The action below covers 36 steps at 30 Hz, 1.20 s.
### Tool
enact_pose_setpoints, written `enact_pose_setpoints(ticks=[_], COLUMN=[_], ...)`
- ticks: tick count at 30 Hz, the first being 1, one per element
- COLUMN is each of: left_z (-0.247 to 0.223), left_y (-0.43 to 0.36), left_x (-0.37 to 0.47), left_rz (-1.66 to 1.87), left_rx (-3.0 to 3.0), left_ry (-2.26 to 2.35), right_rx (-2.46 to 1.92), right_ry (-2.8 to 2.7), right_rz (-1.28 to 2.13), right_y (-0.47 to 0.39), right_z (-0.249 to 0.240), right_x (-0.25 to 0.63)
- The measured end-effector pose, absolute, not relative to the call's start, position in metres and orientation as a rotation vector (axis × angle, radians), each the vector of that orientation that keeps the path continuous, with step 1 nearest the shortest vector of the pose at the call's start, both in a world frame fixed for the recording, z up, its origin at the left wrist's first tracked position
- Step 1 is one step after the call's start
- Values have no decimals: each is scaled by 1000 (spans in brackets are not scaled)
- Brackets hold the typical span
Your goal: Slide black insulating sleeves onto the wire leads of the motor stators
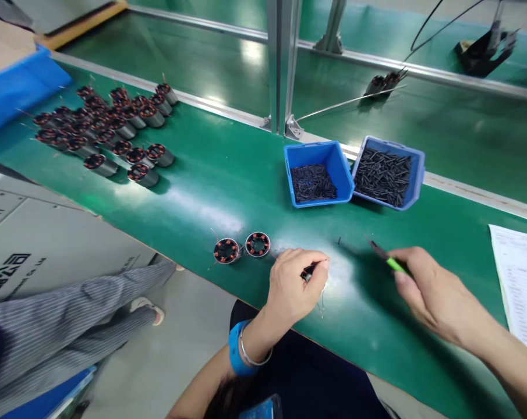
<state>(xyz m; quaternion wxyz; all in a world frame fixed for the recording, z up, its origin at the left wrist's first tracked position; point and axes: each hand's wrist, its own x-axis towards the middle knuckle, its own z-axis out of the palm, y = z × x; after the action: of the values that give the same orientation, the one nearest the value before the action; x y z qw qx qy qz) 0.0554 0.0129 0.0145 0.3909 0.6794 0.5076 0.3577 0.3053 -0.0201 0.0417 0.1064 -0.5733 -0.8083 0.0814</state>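
My left hand (pixel 296 282), with a blue band at the wrist, is closed around a wound motor stator (pixel 307 272), mostly hidden by the fingers; thin wires stick out below it. My right hand (pixel 435 294) grips green-handled pliers (pixel 394 263), their dark jaws pointing up and left, apart from the stator. Two more stators stand left of my left hand: one with a bright rim (pixel 258 244) and one with loose wires (pixel 226 251). A small black piece (pixel 339 240) lies on the green table between the hands.
Blue bin (pixel 292 174) and paler bin (pixel 416 180) hold small black tubes. Many stators (pixel 101 165) stand at the left rear. Metal post (pixel 283 70) rises behind the table (pixel 211 174). Paper (pixel 519 285) lies right. A person's striped trouser legs (pixel 84 314) show at lower left.
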Motion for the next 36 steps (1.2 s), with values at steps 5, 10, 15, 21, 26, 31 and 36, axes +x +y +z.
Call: enact_pose_setpoints(ticks=[5,10,15,21,26,31,36], left_z=[14,13,12,12,11,11,9], left_y=[13,14,13,13,13,14,12], left_x=[55,56,55,55,54,54,54], left_rz=[920,901,910,920,923,900,938], left_rx=[1748,1758,1765,1780,1777,1784,1768], left_ry=[1293,1298,1278,1271,1269,1273,1260], right_rx=[-1701,-1724,-1737,-1740,-1711,-1700,-2052], right_ry=[-2340,-2391,-2429,-2468,-2513,-2536,-2344], right_rz=[498,396,367,344,326,312,169], right_y=[-29,-32,-31,-30,-27,-27,-22], right_z=[65,68,74,79,79,76,61], right_x=[265,257,254,253,249,246,287])
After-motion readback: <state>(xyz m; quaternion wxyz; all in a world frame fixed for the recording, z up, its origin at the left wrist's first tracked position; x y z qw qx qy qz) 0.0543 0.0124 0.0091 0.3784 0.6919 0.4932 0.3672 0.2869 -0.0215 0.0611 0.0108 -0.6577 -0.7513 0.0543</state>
